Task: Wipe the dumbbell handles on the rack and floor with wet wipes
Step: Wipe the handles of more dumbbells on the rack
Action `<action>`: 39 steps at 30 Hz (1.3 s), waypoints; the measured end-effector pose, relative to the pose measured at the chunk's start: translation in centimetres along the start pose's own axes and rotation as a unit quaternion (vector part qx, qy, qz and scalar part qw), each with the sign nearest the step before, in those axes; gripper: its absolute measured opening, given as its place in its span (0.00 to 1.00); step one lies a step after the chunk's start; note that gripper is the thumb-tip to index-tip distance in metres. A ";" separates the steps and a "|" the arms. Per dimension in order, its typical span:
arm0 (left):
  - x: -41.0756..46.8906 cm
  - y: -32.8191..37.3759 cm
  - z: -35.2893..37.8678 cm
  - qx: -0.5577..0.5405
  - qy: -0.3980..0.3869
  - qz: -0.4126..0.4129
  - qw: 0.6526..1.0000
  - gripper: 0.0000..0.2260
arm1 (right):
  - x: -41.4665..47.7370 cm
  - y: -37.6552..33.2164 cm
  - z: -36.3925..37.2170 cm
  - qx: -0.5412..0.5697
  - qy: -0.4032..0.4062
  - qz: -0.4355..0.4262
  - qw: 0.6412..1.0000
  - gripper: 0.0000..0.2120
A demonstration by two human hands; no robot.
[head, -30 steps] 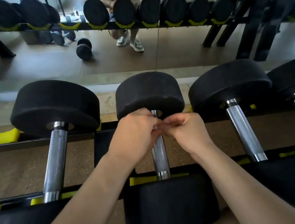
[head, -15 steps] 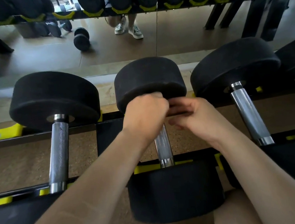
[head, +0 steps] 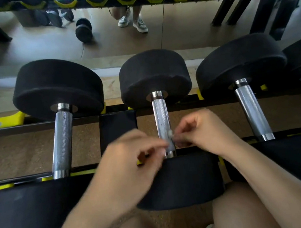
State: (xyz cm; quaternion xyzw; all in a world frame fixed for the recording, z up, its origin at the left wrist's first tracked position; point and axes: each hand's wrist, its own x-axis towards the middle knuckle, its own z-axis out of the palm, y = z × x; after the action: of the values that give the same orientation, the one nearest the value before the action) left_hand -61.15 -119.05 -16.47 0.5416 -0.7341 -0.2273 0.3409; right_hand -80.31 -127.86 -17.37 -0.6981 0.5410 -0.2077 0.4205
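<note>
Right hand (head: 202,132) is pinching wipe (head: 170,132) at near end of middle handle (head: 162,120); left hand (head: 131,153) is blurring beside it, fingers (head: 156,145) unreadable. Likely remaining: neighbouring handles (head: 62,138), floor dumbbell (head: 83,30).

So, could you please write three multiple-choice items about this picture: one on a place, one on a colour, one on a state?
1. Where along the middle handle are the left hand and the right hand?
A) at its far end
B) at its near end
C) nowhere near it

2. What colour are the rack's cradles?
A) red
B) blue
C) yellow

3. What does the right hand do?
A) pinches a small white wipe
B) lies flat on a weight
C) hangs idle

Key:
1 B: both hands sit just before the near weight.
2 C: yellow pads show under the weights.
3 A: its fingers close on a white scrap beside the handle.
</note>
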 end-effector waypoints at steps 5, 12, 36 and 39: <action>-1.7 -0.2 2.2 0.020 0.087 -0.008 0.996 0.11 | 1.0 -0.9 0.4 -0.062 0.040 -0.031 0.997 0.06; -2.4 -0.4 2.6 -0.010 0.106 -0.020 0.994 0.08 | -0.1 -0.9 0.0 -0.109 -0.055 -0.038 0.992 0.04; -2.7 -1.0 1.7 -0.115 0.091 -0.073 0.986 0.08 | 3.7 -4.9 0.0 -0.412 -0.131 -0.279 0.858 0.06; -1.6 -1.4 0.9 -0.157 0.082 -0.146 0.973 0.04 | 2.6 -5.0 0.1 -0.410 -0.272 -0.265 0.829 0.05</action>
State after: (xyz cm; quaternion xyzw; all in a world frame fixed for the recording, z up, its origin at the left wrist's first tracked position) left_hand -60.64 -117.95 -18.48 0.5994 -0.5717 -0.3423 0.4435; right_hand -76.49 -129.90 -13.83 -0.9513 0.2339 0.1281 0.1545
